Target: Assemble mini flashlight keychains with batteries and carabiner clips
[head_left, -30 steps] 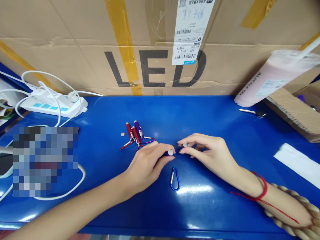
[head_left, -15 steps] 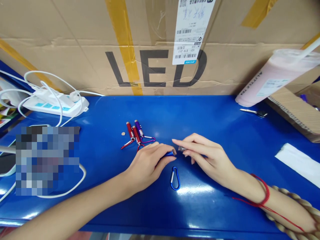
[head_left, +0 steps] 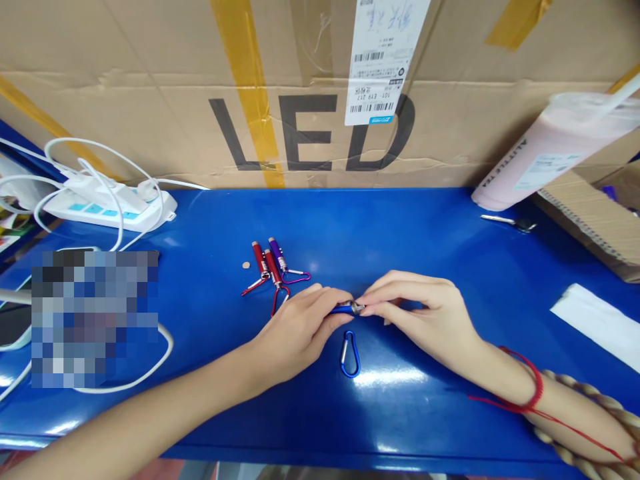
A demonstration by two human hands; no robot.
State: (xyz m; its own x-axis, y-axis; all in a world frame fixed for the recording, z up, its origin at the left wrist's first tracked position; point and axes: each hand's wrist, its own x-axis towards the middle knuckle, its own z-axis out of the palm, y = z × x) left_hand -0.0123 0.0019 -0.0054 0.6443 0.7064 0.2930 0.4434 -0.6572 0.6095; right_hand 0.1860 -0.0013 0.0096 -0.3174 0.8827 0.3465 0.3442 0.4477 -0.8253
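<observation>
My left hand is wrapped round a slim blue keychain flashlight, most of it hidden in the fingers. Its end points right, toward my right hand. Between thumb and forefinger, the right hand pinches a small silvery metal piece, which meets the flashlight's end; the piece looks like an end cap. Below the hands lies a loose blue carabiner. Beyond the left hand rest two red keychain flashlights and a purple one, each with a matching carabiner. A small round disc lies beside them.
A big cardboard box closes off the back of the blue table. On the left are a white power strip and cables. To the right stand a pink drink cup, a key, and a white paper packet.
My right hand has moved left with the small metal piece, closing the gap to the blue flashlight's end. The left hand has barely moved and still holds the flashlight.
</observation>
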